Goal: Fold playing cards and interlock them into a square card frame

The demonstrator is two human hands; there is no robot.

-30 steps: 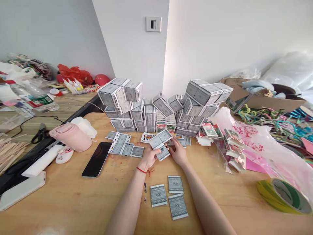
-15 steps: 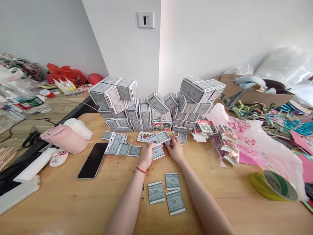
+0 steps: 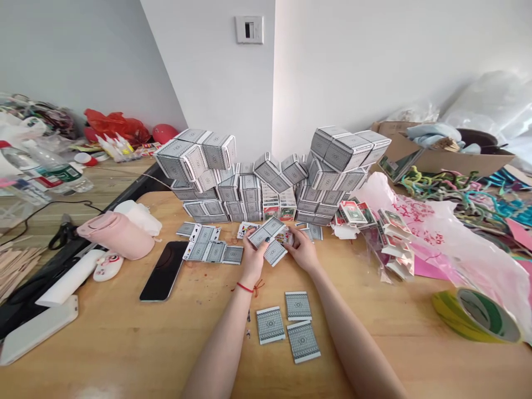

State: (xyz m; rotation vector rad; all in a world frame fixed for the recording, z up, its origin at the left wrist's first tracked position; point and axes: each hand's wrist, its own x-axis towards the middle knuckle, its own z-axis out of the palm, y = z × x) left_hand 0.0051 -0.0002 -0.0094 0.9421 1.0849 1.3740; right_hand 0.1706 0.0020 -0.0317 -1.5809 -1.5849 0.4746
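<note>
My left hand [image 3: 251,258] and my right hand [image 3: 303,252] meet over a wooden table [image 3: 124,343], both closed on a joined strip of grey-backed playing cards [image 3: 268,230] held just above the tabletop. A second card piece [image 3: 275,254] hangs below the strip between my hands. A red string is tied round my left wrist. Three face-down cards [image 3: 287,324] lie between my forearms. A flat row of joined cards [image 3: 210,250] lies left of my left hand. Behind my hands rises a wall of cubes made from cards [image 3: 266,177].
A black phone [image 3: 163,270] lies left of the cards beside a pink pouch [image 3: 116,235]. Card packs [image 3: 374,221] and a pink-printed plastic bag [image 3: 440,238] sit at the right. A yellow-green tape roll [image 3: 477,321] lies front right. Bottles, bags and a cardboard box [image 3: 436,155] fill the back.
The view has shifted a little between frames. My hands have stayed together on the card strip, which has turned slightly and sits a bit nearer the cube wall.
</note>
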